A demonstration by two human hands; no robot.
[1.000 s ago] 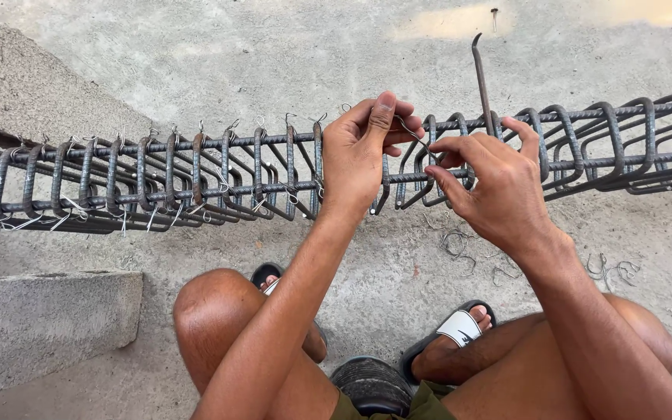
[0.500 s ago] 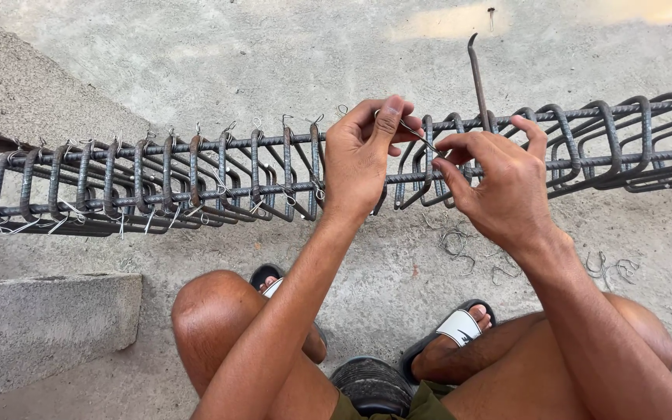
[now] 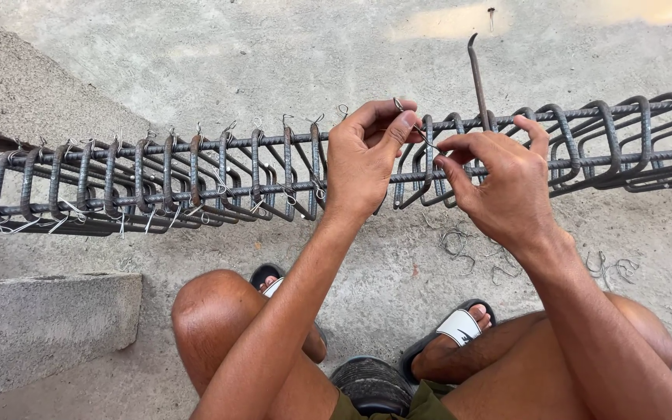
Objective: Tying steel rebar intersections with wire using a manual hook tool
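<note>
A long cage of rusty steel bars and bent stirrups (image 3: 196, 179) lies across the concrete ground in front of me. My left hand (image 3: 367, 159) pinches a thin piece of tie wire (image 3: 410, 120) at the cage's top bar. My right hand (image 3: 499, 183) grips a metal hook tool (image 3: 476, 78) that sticks up above the cage, and its fingertips also touch the wire. Both hands meet at one stirrup near the middle of the cage.
Concrete blocks sit at the upper left (image 3: 33, 93) and lower left (image 3: 40, 327). Loose wire loops (image 3: 460, 245) lie on the ground under the cage. My knees and sandalled feet (image 3: 460, 327) are below; I sit on a dark round object (image 3: 371, 385).
Both hands have stayed at the same stirrup, with small finger movements on the wire. The hook tool has shifted slightly.
</note>
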